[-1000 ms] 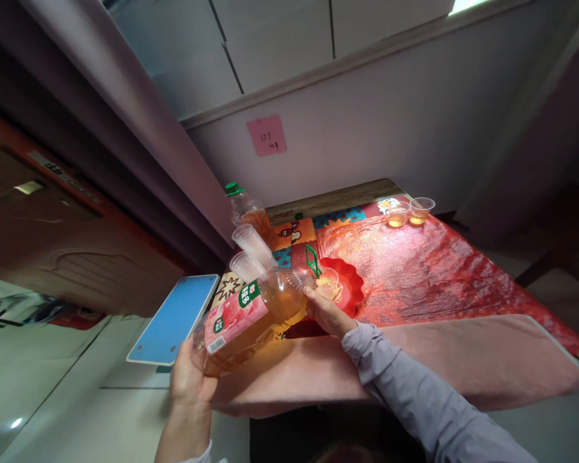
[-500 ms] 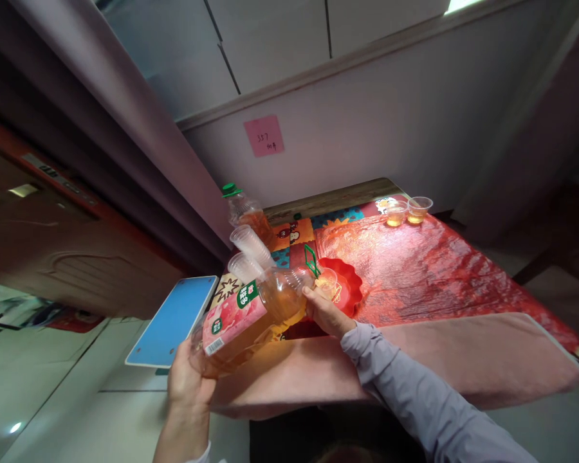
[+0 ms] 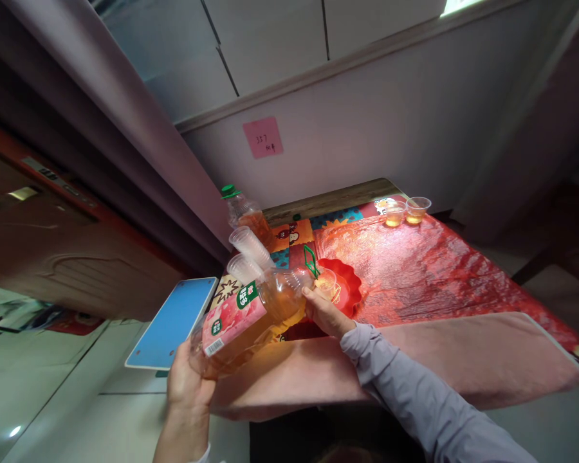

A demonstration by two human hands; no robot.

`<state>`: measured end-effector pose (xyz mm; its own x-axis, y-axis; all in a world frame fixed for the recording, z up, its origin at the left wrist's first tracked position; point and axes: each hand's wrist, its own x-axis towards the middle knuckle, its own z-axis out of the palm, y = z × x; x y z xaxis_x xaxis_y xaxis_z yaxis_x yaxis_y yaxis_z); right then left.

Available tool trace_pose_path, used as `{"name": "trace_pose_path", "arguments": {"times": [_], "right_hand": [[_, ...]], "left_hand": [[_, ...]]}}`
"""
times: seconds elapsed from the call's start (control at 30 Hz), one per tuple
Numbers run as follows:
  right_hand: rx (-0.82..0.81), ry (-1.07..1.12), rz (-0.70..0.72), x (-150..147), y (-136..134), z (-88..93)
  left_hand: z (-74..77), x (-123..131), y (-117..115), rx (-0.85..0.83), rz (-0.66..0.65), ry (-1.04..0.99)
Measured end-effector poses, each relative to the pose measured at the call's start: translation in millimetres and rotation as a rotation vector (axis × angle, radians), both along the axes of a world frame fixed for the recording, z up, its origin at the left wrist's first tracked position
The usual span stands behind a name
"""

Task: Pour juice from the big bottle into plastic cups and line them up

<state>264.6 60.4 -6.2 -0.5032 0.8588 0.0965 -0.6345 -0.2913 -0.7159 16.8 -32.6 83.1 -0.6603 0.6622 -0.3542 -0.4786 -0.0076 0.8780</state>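
Note:
A big clear juice bottle [image 3: 234,321] with a pink label and amber liquid is tilted, its neck toward a plastic cup [image 3: 327,283] in a red scalloped tray [image 3: 352,289]. My left hand [image 3: 188,376] is closed around the bottle's base. Close to the neck, my right hand [image 3: 325,312] is closed on the bottle, its fingers partly hidden behind it. A green loop handle [image 3: 310,260] stands up at the neck. Beyond the bottle lie stacks of clear plastic cups [image 3: 251,247], partly covered by it.
A second juice bottle [image 3: 248,215] with a green cap stands at the back left. Two cups of amber drink [image 3: 394,214] sit at the far right of the red-covered table [image 3: 415,276]. A blue board [image 3: 174,325] is at the left, and a pink cloth [image 3: 439,360] hangs over the front edge.
Both hands keep their hold on the tilted bottle, which has barely moved. The whole view has shifted very slightly.

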Motion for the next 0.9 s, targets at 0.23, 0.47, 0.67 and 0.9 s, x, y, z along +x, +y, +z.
{"name": "trace_pose_path", "arguments": {"times": [0.23,0.47,0.67,0.9], "right_hand": [[-0.010,0.027,-0.006,1.0,-2.0,1.4],[-0.026,0.020,-0.017,1.2,-1.7,3.4],[0.003,0.038,-0.002,1.5,-1.9,3.5],[0.000,0.043,-0.003,1.8,-2.0,4.7]], "left_hand": [[13.7,16.9,0.5,-0.083,0.033,0.109],[11.7,14.1,1.5,-0.098,0.042,0.117],[13.1,14.4,1.6,-0.089,0.051,0.094],[10.2,12.0,-0.5,-0.085,0.033,0.087]]}}
